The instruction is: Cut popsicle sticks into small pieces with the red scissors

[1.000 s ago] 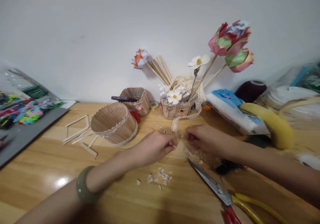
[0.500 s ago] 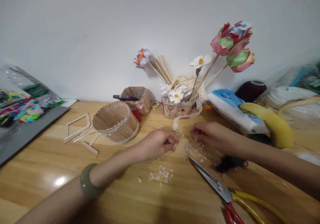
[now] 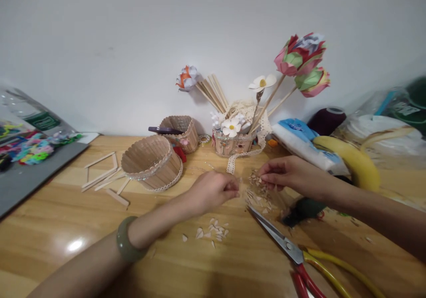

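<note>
My left hand (image 3: 218,189) hovers over the middle of the table with thumb and fingers pinched together; what they hold, if anything, is too small to make out. To the right, my right hand (image 3: 279,174) is pinched at a heap of small pale wood chips (image 3: 258,189), its fingertips on a small wooden piece. Nearer to me lies a loose group of teardrop-shaped wood pieces (image 3: 216,230). Large scissors (image 3: 288,246) with red and yellow handles lie just below the heap, their tips towards it.
A round stick basket (image 3: 156,165) and several loose wooden sticks (image 3: 104,176) are on the left. Behind stands a smaller basket (image 3: 188,136) beside a decorated flower holder (image 3: 233,143). A tissue pack (image 3: 304,145), a banana (image 3: 354,160) and a dark green object (image 3: 304,211) are on the right.
The view has shifted slightly. My right hand has moved a little to the right over the chip heap, its fingertips now showing. My left hand stays pinched in about the same place.
</note>
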The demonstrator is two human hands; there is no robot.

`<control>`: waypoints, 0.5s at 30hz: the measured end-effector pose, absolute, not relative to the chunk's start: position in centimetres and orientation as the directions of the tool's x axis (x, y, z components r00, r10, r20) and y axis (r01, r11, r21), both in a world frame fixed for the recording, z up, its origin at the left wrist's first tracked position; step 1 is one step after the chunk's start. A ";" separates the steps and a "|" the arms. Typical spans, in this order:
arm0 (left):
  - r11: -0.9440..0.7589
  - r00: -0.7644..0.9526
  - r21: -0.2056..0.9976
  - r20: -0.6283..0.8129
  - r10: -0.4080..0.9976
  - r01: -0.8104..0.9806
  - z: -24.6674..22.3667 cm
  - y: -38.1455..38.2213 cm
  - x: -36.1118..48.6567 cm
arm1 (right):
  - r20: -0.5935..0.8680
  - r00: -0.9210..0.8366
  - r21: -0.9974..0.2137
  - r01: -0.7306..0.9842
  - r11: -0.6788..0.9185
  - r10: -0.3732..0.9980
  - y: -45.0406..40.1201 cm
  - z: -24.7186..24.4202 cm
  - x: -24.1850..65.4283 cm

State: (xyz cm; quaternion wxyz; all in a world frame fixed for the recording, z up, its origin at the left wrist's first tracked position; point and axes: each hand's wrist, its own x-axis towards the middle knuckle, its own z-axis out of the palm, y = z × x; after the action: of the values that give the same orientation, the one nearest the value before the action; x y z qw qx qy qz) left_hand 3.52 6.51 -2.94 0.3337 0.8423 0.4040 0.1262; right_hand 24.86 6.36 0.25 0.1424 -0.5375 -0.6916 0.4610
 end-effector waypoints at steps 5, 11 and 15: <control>-0.109 0.500 0.949 -0.058 0.864 0.297 -1.3 6.4 5.8 | -0.210 -0.390 -0.827 0.560 0.051 0.896 5.0 1.6 24.1; 0.093 0.470 0.994 -0.110 0.875 0.060 1.7 5.8 6.8 | -0.044 -0.296 -0.822 0.554 0.134 0.954 3.1 4.4 23.0; 0.114 0.444 0.991 -0.131 0.886 0.065 2.7 5.1 6.1 | 0.078 -0.182 -0.562 0.804 0.194 0.980 -0.3 3.7 25.2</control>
State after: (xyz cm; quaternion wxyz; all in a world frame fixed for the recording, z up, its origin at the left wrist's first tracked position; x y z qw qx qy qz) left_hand 6.07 5.14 2.70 0.6229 0.5780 0.4113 0.3297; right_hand 25.20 -0.34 3.73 0.2171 -0.6014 -0.7415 0.2031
